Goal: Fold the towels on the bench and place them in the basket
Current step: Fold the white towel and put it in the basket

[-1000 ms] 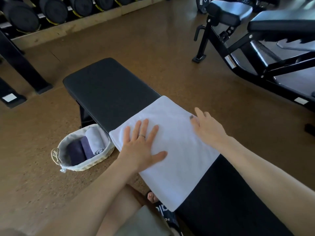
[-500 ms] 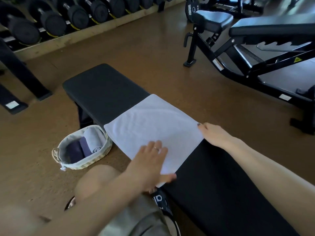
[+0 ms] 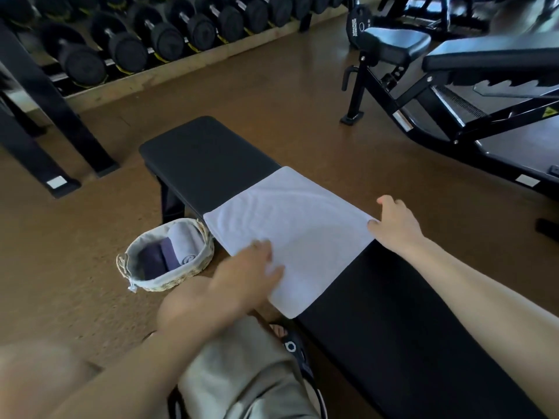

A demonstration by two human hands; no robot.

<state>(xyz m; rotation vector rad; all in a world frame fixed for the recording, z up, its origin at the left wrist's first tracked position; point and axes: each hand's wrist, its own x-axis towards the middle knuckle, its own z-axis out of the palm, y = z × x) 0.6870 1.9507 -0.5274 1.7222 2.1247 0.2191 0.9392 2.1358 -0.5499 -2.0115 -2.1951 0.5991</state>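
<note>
A white towel (image 3: 299, 228) lies flat across the black flat bench (image 3: 205, 164), its near end hanging over the bench's left edge. My left hand (image 3: 251, 276), blurred, rests on the towel's near-left part with the fingers spread. My right hand (image 3: 396, 225) touches the towel's right corner at the bench's far edge, thumb on the cloth; whether it pinches the corner is unclear. A small lined wicker basket (image 3: 136, 261) stands on the floor left of the bench and holds a rolled grey towel (image 3: 184, 240) and two dark purple rolled towels (image 3: 158, 258).
A dumbbell rack (image 3: 157, 40) runs along the back left, with black rack legs (image 3: 57, 116) on the floor. An adjustable incline bench (image 3: 453, 95) stands at the right. My knee in grey shorts (image 3: 242, 373) and a sandalled foot (image 3: 290, 343) are beside the bench.
Both hands have slid along the towel toward me: the left from its middle to its near-left part, the right to the right corner. The towel lies smoother; my head has tilted up.
</note>
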